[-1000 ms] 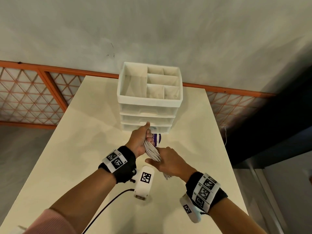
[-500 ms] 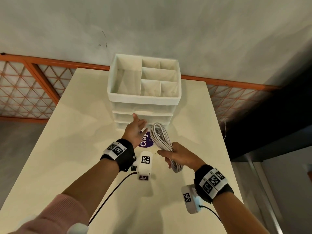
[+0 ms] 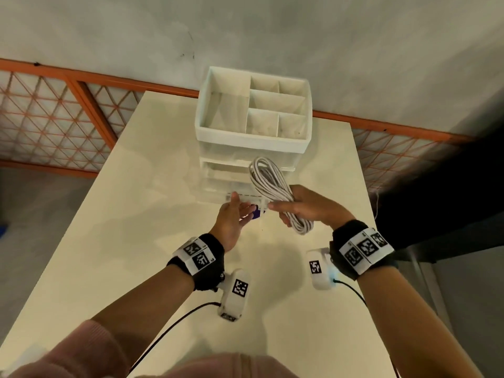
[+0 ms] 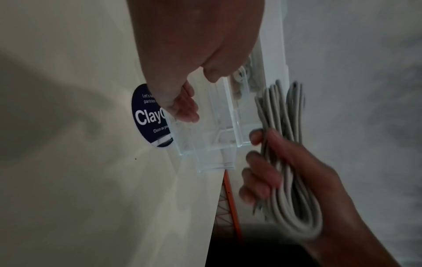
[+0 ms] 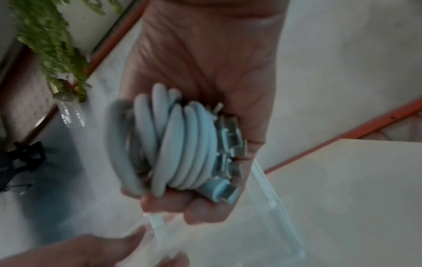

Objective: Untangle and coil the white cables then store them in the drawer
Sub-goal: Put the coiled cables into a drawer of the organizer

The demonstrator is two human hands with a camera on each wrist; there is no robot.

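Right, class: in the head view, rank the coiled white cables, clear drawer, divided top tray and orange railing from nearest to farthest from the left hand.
1. Clear drawer: at the left hand's fingertips.
2. Coiled white cables: just right, in the right hand.
3. Divided top tray: beyond, atop the organiser.
4. Orange railing: farthest, behind the table.

The white cables (image 3: 268, 186) are wound into one oval coil (plugs (image 5: 230, 137) bunched in the palm), gripped round the middle by the right hand (image 3: 308, 208) in front of the white organiser (image 3: 245, 137). Its clear bottom drawer (image 4: 214, 130) is pulled partly out over the desk (image 3: 152, 214), the left hand (image 3: 231, 219) holding its front edge.
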